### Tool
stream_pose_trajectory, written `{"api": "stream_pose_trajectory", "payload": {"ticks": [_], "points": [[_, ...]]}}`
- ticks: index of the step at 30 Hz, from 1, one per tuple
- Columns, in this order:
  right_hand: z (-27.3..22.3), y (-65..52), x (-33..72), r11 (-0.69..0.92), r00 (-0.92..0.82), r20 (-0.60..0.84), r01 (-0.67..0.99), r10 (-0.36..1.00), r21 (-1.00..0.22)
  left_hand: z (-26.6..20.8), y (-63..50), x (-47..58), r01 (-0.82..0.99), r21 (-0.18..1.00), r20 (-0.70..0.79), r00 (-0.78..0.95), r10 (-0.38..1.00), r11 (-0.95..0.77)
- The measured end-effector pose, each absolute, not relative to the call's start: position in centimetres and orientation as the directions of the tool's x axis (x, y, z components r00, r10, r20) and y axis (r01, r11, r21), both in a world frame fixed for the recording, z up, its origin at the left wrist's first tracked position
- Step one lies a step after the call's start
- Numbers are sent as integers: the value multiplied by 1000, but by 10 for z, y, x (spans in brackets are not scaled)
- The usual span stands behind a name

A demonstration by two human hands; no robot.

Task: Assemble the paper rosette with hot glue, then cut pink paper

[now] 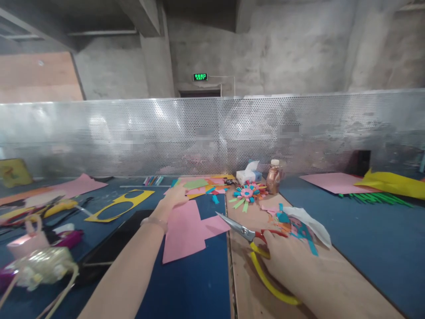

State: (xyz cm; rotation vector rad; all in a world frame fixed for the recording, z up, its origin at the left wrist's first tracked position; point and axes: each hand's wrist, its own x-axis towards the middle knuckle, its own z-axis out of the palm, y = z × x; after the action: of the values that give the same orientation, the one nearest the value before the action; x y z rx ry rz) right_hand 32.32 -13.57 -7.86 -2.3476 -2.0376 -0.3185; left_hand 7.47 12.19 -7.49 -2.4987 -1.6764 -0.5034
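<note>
My right hand point(279, 257) grips a pair of scissors point(244, 232) with silver blades and red and yellow handles. The closed-looking blades point up and left above the seam between the blue surface and the brown board. My left hand point(175, 197) reaches forward to a pile of coloured paper point(202, 183), its fingers stretched over the near left edge. A green paper piece point(195, 184) lies just past the fingertips. Below that hand is a cut pink sheet point(182, 235), with another pink piece point(215, 227) on its right.
A layered paper flower point(247, 192), a tissue box point(248, 176) and a brown bottle point(274, 177) stand on the board. Paper scraps point(300, 228) lie beyond my right hand. At left are a yellow sheet with round holes point(134, 201) and pliers point(61, 207). A perforated metal panel point(159, 137) runs behind.
</note>
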Motion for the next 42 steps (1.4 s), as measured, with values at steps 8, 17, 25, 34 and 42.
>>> {"api": "stream_pose_trajectory", "payload": {"ticks": [8,17,25,34,42], "points": [[-79,-137,323,-153,131,178,981,975,121,-76,138,66,909,-104,356,413,838,-404],[-80,-134,328,-202,190,152,977,970,64,-47,145,71,938,-238,439,334,834,-250],[-81,-136,330,-203,197,178,979,964,16,-70,127,81,816,-413,277,535,798,-403],[-85,-136,329,-211,202,255,978,946,8,-50,130,71,833,-417,328,512,794,-365],[-81,-138,328,-200,191,208,980,959,21,-66,122,81,870,-326,335,472,816,-370]]}}
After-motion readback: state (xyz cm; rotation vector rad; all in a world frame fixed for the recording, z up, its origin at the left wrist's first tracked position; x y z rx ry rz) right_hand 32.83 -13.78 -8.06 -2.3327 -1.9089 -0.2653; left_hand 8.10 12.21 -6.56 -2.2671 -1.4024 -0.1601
